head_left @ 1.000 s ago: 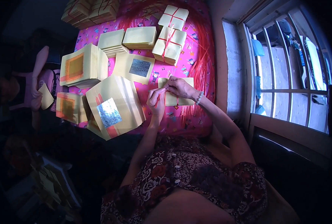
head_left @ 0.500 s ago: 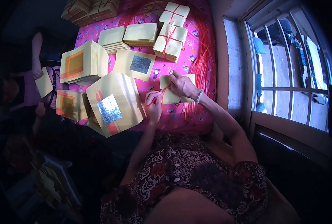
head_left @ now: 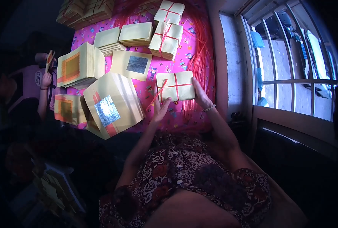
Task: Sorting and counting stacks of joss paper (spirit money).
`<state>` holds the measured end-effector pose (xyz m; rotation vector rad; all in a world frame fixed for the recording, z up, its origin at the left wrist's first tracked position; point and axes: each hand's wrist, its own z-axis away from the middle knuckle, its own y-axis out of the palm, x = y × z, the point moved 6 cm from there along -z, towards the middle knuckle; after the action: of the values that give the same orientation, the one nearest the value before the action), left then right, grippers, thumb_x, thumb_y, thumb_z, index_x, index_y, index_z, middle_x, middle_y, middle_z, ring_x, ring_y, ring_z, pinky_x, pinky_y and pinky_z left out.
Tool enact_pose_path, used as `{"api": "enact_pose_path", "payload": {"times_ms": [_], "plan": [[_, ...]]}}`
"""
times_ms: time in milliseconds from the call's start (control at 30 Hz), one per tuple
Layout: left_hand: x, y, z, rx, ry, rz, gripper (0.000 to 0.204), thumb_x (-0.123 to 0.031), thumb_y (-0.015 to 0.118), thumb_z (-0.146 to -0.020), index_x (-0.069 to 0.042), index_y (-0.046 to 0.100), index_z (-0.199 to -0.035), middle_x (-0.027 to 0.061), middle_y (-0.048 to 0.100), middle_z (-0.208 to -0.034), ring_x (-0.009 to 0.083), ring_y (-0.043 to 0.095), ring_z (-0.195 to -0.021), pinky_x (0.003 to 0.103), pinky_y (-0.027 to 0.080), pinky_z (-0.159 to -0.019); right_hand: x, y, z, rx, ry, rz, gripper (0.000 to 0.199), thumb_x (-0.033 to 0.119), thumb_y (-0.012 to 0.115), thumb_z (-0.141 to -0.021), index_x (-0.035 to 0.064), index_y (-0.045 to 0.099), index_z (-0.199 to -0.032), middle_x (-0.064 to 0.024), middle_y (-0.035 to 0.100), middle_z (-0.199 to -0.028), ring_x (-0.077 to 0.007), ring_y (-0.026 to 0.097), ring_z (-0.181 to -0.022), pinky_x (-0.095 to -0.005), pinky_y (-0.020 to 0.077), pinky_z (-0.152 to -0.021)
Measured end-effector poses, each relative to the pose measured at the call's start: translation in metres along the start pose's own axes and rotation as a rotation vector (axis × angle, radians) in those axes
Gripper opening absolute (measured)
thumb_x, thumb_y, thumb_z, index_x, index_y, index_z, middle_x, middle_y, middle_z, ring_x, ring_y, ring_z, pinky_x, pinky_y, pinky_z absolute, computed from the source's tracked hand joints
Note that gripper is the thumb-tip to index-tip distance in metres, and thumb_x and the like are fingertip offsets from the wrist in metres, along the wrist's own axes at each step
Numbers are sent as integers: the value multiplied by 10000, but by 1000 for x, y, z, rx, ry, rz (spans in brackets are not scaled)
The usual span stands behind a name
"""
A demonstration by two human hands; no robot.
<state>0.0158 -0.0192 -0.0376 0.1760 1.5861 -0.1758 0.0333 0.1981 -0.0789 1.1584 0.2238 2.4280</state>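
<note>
Between my two hands is a bundle of pale yellow paper [head_left: 184, 91], tied crosswise with red plastic string. My left hand [head_left: 161, 108] grips its left end, thumb on the front edge. My right hand [head_left: 202, 95] presses against its right end, a beaded bracelet on the wrist. A loose tail of red string [head_left: 158, 93] hangs off the bundle's left side by my left hand. Beyond it stand two more tied bundles, a nearer one [head_left: 172, 47] and a farther one [head_left: 169, 12]. Long red strings [head_left: 202, 57] lie along the right side of the pink patterned tabletop [head_left: 150, 79].
Untied paper stacks [head_left: 135, 33] stand toward the back. Stacks with orange-framed gold squares [head_left: 69, 67] and a silver-squared stack [head_left: 113, 102] lie left. More tied bundles [head_left: 96, 13] sit far left. Another person [head_left: 32, 81] holds paper beyond the left edge. A barred window [head_left: 290, 64] is at right.
My hands have left the string knot and now hold the tied bundle by its two ends, raised and turned. The other person's hand has moved with its paper. The view has shifted slightly.
</note>
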Motion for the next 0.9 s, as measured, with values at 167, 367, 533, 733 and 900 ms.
{"api": "enact_pose_path", "payload": {"times_ms": [167, 367, 533, 733, 900], "plan": [[-20, 1, -10, 1, -147, 115, 671, -184, 594, -952, 14, 236, -1483, 151, 466, -1363, 222, 492, -1190, 331, 391, -1012, 17, 24, 17, 62, -199, 7, 604, 426, 375, -995, 3, 323, -1423, -122, 411, -1396, -214, 428, -1277, -371, 343, -1082], [-18, -23, 15, -90, 233, 168, 590, -121, 571, -940, 22, 285, -1435, 122, 517, -1263, 222, 561, -1072, 334, 461, -904, 30, 39, 42, 263, -471, 64, 707, 424, 408, -977, 9, 187, -1505, -149, 241, -1555, -248, 184, -1456, -397, 140, -1187], [7, -31, 12, -276, -192, 311, 612, -248, 466, -1002, -13, 199, -1501, 128, 331, -1479, 245, 287, -1391, 388, 211, -1150, 14, 33, 36, 106, -275, -250, 698, 480, 315, -1028, 10, 151, -1517, -131, 220, -1565, -243, 181, -1456, -367, 130, -1190], [23, -20, -23, 9, -441, 513, 557, -395, 285, -1055, -54, 269, -1495, 113, 339, -1504, 195, 310, -1390, 346, 253, -1136, -5, 38, 14, 12, -298, 25, 592, 392, 305, -1054, 71, 177, -1534, -67, 293, -1535, -183, 279, -1397, -326, 186, -1169], [17, -28, -31, -23, -404, 231, 543, -359, 308, -1057, -40, 262, -1493, 110, 329, -1506, 206, 300, -1393, 335, 226, -1145, 7, 42, 5, 82, -318, 96, 607, 399, 305, -1050, 69, 147, -1535, -91, 235, -1557, -205, 211, -1428, -333, 147, -1176]]}}
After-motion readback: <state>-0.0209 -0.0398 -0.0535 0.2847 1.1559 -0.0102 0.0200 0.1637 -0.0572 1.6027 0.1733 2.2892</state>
